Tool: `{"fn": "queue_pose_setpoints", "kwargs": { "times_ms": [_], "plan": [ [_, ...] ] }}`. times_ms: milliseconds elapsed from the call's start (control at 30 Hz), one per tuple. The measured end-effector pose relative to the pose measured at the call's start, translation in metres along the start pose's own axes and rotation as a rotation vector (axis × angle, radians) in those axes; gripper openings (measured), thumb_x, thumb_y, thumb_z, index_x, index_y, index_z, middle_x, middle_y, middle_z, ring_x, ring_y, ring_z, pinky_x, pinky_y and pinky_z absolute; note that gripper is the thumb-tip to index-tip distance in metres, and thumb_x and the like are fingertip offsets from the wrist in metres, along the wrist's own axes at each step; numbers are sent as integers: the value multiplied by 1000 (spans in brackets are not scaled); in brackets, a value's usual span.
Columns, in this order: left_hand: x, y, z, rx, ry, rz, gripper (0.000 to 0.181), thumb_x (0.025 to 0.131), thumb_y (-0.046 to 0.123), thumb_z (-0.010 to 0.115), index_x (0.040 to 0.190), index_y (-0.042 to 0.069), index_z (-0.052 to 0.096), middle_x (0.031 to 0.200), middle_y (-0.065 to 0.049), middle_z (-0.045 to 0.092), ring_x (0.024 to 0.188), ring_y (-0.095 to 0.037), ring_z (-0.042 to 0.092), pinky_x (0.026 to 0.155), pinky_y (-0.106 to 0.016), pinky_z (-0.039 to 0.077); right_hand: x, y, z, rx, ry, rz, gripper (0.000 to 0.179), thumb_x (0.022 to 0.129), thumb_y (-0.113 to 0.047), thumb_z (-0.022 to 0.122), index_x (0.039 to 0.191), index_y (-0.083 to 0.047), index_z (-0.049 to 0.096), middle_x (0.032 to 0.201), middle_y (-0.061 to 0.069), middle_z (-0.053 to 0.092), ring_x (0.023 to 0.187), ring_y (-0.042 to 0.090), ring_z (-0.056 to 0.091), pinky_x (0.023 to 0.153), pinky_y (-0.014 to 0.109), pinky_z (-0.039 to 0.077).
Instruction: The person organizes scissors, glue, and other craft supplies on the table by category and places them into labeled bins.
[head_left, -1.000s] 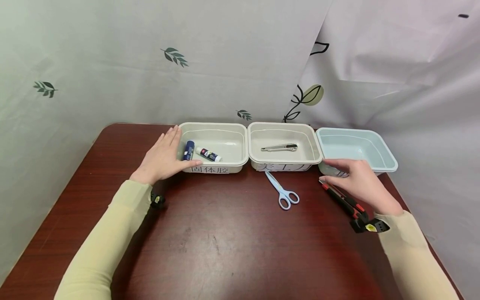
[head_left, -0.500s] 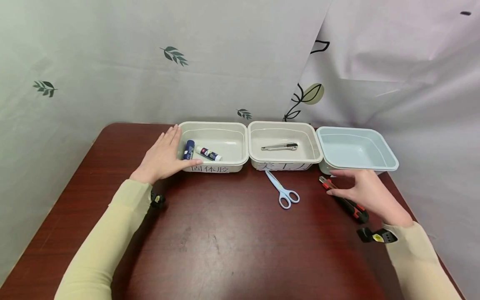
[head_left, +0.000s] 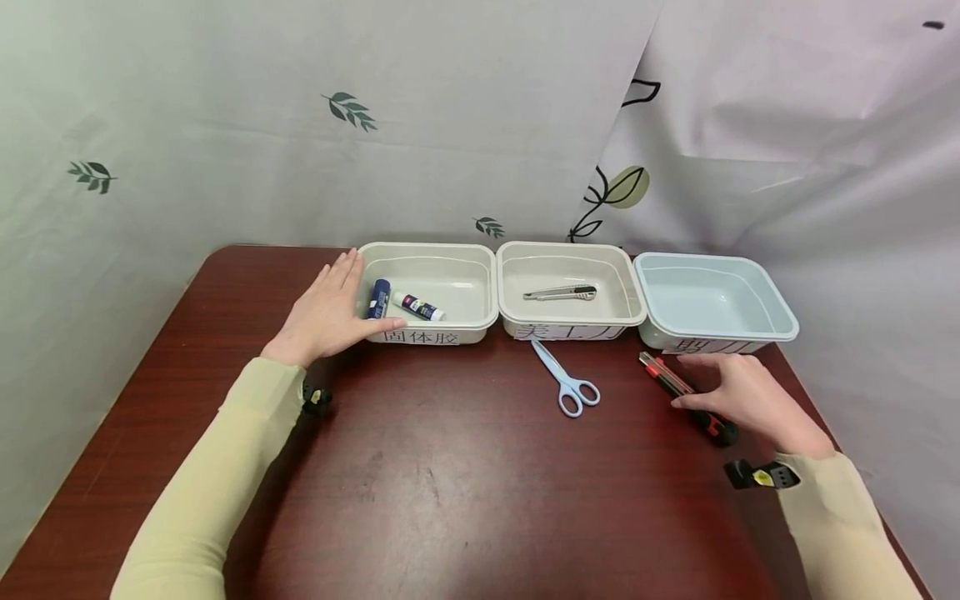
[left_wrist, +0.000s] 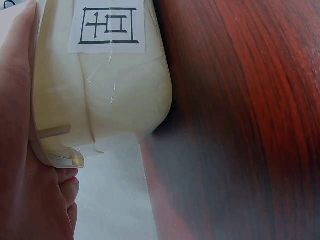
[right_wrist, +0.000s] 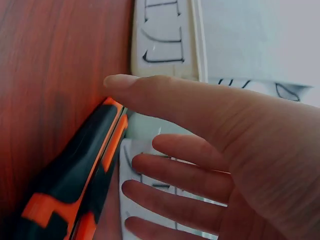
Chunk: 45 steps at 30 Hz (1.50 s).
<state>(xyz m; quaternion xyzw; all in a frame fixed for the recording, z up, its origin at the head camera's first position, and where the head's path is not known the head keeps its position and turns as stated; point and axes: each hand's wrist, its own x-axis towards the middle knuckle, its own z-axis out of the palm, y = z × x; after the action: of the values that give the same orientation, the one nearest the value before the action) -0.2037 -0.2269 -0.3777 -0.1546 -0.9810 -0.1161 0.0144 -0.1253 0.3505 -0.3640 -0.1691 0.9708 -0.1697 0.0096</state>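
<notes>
My left hand [head_left: 318, 315] rests with straight fingers along the left end and front rim of the left white bin [head_left: 450, 254]. Two blue glue sticks [head_left: 420, 307] lie inside that bin. Over a black and red utility knife [head_left: 667, 378] on the table hovers my right hand [head_left: 738, 396], thumb and fingers spread apart. In the right wrist view the thumb overlaps the knife's upper end, and the knife handle [right_wrist: 70, 175] lies below it, not gripped. Light blue scissors [head_left: 564, 379] lie left of the knife, points toward the middle bin.
The middle white bin [head_left: 510, 314] holds a silver utility knife [head_left: 561, 292]. Beside it stands a light blue bin [head_left: 787, 329] with nothing visible inside. All three bins carry paper labels in front and stand in a row along the back edge, before a pale curtain [head_left: 450, 125].
My right hand has moved back from the blue bin's front, toward the person and slightly right, uncovering more of the knife's front end and the bin's label. The left hand stays put.
</notes>
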Motion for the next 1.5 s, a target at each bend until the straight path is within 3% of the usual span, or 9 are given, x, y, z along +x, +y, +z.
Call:
{"fn": "queue_pose_setpoints", "kwargs": {
  "times_ms": [167,600,767,1500],
  "plan": [
    [0,0,0,8,-2,-1,126,84,82,55,160,-7,7,166,-25,8,154,-36,8,124,-45,3,-3,11,2,-3,-27,49,66,70,-36,94,120,1,73,110,19,73,104,42,64,87,59,50],
    [0,0,1,8,-6,1,126,84,82,55,160,-7,7,166,-25,8,154,-35,6,124,-46,3,-9,22,5,35,-117,148,58,68,-36,94,109,-1,75,85,-1,69,81,21,64,71,41,52],
    [0,-1,2,7,-5,-1,127,83,83,55,160,-7,7,167,-25,8,154,-34,5,124,-46,3,-11,23,5,37,-151,168,59,67,-37,95,107,1,74,85,2,68,81,23,63,68,40,52],
    [0,0,1,1,-4,-5,127,84,82,55,160,-6,6,167,-24,7,154,-34,5,124,-46,3,-15,26,10,73,-120,179,48,67,-35,95,103,-9,77,80,-6,66,74,14,60,64,34,46]
  ]
}}
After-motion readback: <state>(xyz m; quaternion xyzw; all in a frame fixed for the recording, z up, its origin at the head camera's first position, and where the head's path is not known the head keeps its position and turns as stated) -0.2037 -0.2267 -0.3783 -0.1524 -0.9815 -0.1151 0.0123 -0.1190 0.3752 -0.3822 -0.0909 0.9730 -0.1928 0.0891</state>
